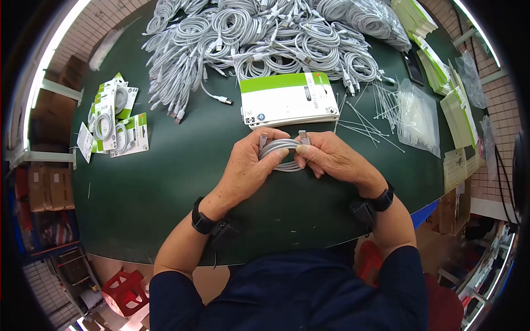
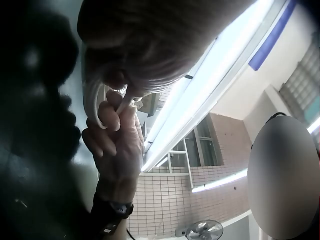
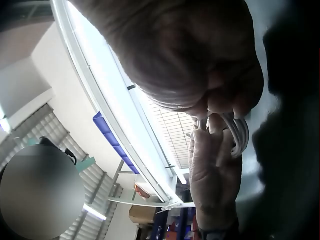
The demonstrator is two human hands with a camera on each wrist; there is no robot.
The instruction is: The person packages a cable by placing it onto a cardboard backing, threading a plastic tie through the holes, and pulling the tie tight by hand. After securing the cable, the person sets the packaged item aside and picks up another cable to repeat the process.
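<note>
Both hands hold a coiled grey USB cable (image 1: pixel 282 145) over the near middle of the table in the head view. The left hand (image 1: pixel 245 163) pinches the coil's left side between thumb and fingers, and one plug (image 1: pixel 263 138) sticks up beside its index finger. On the other side the right hand (image 1: pixel 337 157) grips the coil with its thumb on top, a second plug (image 1: pixel 303 136) pointing up by its fingers. Part of the loop (image 3: pixel 240 135) shows between the hands in the right wrist view. Just beyond the hands lies a stack of green-and-white package cards (image 1: pixel 287 102).
A large heap of coiled cables (image 1: pixel 232 33) covers the table's far side. Loose cable ties (image 1: pixel 364 124) and a clear bag of ties (image 1: pixel 418 124) lie to the right. Carded cables (image 1: pixel 131 135) are piled at left. More green-and-white cards (image 1: pixel 461 110) line the right edge.
</note>
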